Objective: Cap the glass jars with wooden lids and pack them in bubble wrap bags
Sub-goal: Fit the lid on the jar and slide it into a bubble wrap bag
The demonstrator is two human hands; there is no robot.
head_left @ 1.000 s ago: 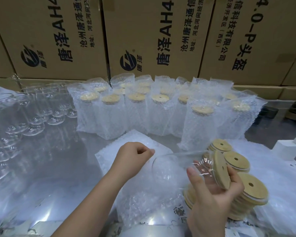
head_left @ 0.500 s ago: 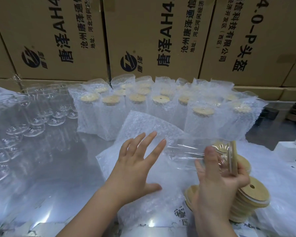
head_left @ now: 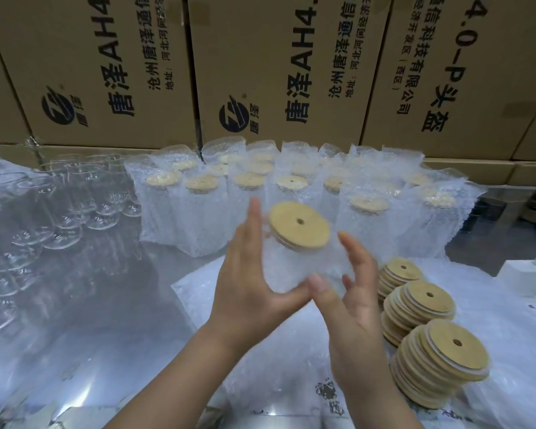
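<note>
Head view: a wall of cardboard boxes with dark print closes off the back. Below them lies the shiny tabletop. Along its far side stands a crowd of packed jars, each upright in a bubble wrap bag with a wooden lid showing through the top. To their left stand the bare glass jars, uncapped and close together. A pile of flat bubble wrap bags lies on the near middle and right of the tabletop. On it, at the right, sit three stacks of wooden lids, each lid with a small hole.

The left hand has its fingers straight and together against the left side of the held jar, with its thumb running under the base. The right hand has its fingers spread and loosely bent at the jar's right side, blurred. The jar is lifted above the bag pile, tilted, and seems wrapped in bubble wrap. Its wooden lid sits on top, clear of the wrap. A small white pump bottle stands at the far right.
</note>
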